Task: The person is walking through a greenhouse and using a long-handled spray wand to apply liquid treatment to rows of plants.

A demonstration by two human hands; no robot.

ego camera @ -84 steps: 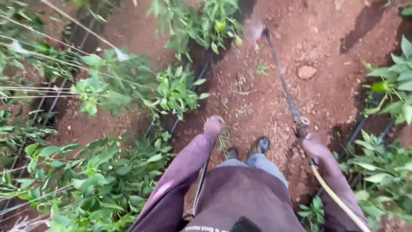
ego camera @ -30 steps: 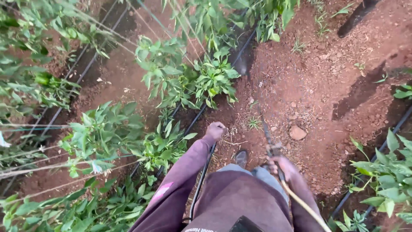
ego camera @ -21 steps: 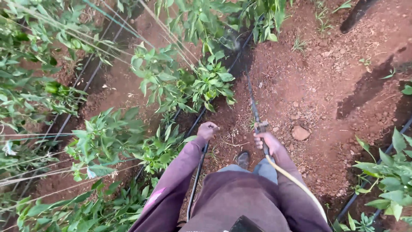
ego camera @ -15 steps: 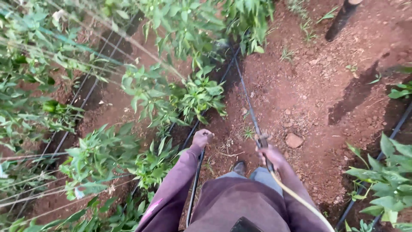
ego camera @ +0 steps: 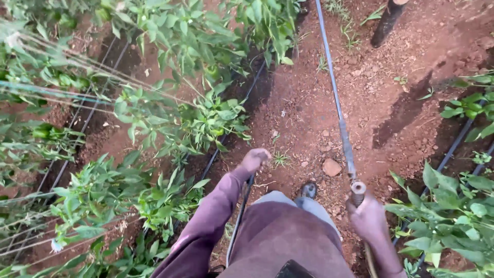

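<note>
Between pepper rows, right hand [ego camera: 368,221] fingers around spray lance [ego camera: 339,118], left hand [ego camera: 254,159] curled, empty.

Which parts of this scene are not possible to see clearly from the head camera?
- Far tip of the spray lance: cut off by the top edge.
- Hose below the right hand: mostly hidden behind the wrist, then cut by the bottom edge.
- Left hand: fingers curl away, so whether it grips anything is unclear.
- Second shoe: hidden under the person's clothing; one shoe shows.
</note>
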